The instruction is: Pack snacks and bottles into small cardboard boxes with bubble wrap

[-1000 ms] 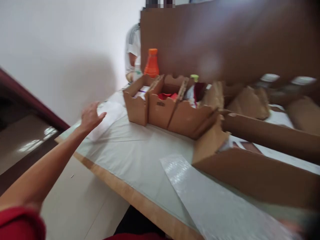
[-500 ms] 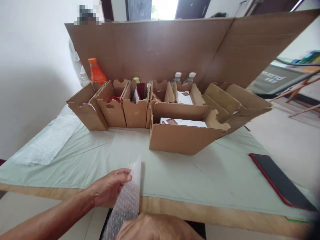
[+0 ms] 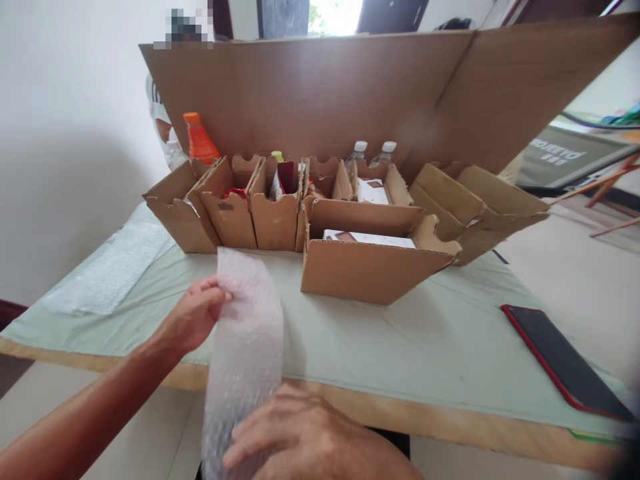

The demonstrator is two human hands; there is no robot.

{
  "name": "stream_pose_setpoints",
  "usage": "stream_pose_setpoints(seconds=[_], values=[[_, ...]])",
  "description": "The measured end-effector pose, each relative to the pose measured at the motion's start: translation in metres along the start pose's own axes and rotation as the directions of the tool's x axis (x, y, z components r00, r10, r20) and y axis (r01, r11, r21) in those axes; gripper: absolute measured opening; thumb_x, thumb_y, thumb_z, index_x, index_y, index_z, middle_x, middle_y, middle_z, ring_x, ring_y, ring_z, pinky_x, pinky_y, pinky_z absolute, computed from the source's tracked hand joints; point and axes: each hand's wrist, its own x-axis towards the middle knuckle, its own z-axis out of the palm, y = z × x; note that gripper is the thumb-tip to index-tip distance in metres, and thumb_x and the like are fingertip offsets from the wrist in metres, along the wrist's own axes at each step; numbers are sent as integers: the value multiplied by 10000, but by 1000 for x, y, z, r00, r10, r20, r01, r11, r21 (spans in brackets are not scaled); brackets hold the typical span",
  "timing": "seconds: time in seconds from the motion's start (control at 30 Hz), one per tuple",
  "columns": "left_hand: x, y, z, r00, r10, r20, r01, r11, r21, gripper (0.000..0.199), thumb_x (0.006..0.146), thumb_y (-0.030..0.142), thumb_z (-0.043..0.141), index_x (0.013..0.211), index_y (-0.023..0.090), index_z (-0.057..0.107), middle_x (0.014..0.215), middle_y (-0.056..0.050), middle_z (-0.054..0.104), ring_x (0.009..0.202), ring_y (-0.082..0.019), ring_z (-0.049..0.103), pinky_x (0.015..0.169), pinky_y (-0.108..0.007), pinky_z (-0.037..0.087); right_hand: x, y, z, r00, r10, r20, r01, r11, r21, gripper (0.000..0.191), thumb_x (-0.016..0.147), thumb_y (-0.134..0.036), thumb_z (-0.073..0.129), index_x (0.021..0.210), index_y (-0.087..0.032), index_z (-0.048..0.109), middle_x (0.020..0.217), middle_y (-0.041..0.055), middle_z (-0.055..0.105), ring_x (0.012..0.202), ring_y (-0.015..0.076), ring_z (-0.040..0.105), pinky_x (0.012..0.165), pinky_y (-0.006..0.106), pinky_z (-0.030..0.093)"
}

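Observation:
A strip of bubble wrap (image 3: 247, 333) hangs from the tabletop down over the front edge. My left hand (image 3: 197, 312) pinches its left edge near the upper end, thumb on top. My right hand (image 3: 305, 433) lies over the lower part of the strip, fingers apart and stretched to the left. Another piece of bubble wrap (image 3: 113, 270) lies flat at the table's left. Beyond my hands, a cardboard box (image 3: 370, 272) holds a white package (image 3: 370, 238).
Several open cardboard bins (image 3: 277, 223) stand in a row before a tall cardboard panel (image 3: 320, 100). An orange bottle (image 3: 200, 141) is behind them at left. A red-edged black phone (image 3: 565, 360) lies at right. Part of a person shows behind the panel at left.
My left hand has moved up and left, drawing the bubble wrap's upper end higher and spreading it wider. My right hand's fingers have spread over the strip. The view has shifted slightly.

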Motion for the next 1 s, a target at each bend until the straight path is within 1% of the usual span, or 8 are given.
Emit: stream_pose_setpoints(seconds=[0.17, 0.27, 0.4, 0.5, 0.57, 0.77, 0.9, 1.0], values=[[57, -8, -4, 999, 43, -13, -39, 981, 188, 215, 615, 339, 648, 771, 198, 602, 711, -35, 682, 641, -181, 641, 639, -339, 556, 9, 6, -7, 962, 264, -69, -273, 917, -290, 131, 1011, -269, 617, 1002, -233, 743, 1258, 22, 726, 1211, 185, 637, 1139, 346, 371], [70, -26, -9, 996, 48, -81, -23, 960, 280, 398, 654, 320, 677, 1017, 157, 653, 816, -57, 707, 667, -179, 640, 698, -372, 564, 9, 26, -2, 924, 351, -154, -383, 851, -359, 135, 995, -184, 618, 982, -205, 750, 1203, 37, 737, 1139, 210, 649, 1077, 382, 406], [24, -33, -33, 983, 148, -110, -97, 924, 371, 640, 695, 327, 740, 1309, 204, 610, 1190, -96, 713, 1051, -248, 654, 1026, -450, 489, 11, 37, -5, 897, 396, -194, -440, 843, -310, 209, 1041, -207, 532, 1003, -200, 738, 1038, 36, 753, 996, 192, 658, 984, 362, 452], [-35, -36, -41, 969, 73, 235, -146, 940, 307, 644, 755, 441, 749, 1367, 280, 631, 1297, -86, 701, 1233, -312, 597, 1106, -469, 430, 24, 39, -18, 874, 455, -173, -482, 856, -186, 245, 1036, -206, 506, 996, -212, 747, 950, 14, 749, 883, 169, 662, 878, 315, 480], [-63, -46, -33, 944, 11, 329, -109, 954, 281, 785, 749, 473, 786, 1479, 324, 541, 1324, -79, 682, 1228, -314, 598, 1083, -449, 447, 32, 45, -28, 841, 501, -205, -524, 848, -82, 236, 1021, -225, 512, 1030, -216, 747, 958, 11, 752, 870, 168, 673, 828, 298, 493], [-63, -84, 8, 998, 68, 8, -65, 909, 412, 590, 886, 307, 636, 1462, 248, 519, 774, 30, 611, 660, -147, 549, 671, -283, 455, 12, 64, -43, 695, 591, -410, -555, 803, 217, 635, 923, -493, 652, 1460, -187, 505, 1205, 112, 713, 1055, 234, 685, 912, 369, 537], [-54, -86, 12, 994, 107, -2, -92, 864, 495, 658, 884, 283, 621, 1515, 252, 434, 787, 42, 628, 630, -134, 554, 641, -268, 447, -6, 67, -28, 614, 568, -549, -665, 746, 27, 677, 887, -360, 691, 1507, -212, 464, 1032, 44, 724, 910, 203, 676, 896, 365, 532], [-53, -83, 11, 996, 86, -2, -66, 787, 613, 653, 882, 279, 603, 1513, 259, 433, 789, 40, 650, 626, -144, 579, 660, -278, 452, -3, 78, -13, 627, 465, -626, -720, 653, -236, 513, 942, -239, 556, 1451, -179, 536, 821, 8, 691, 764, 204, 647, 849, 383, 517]])
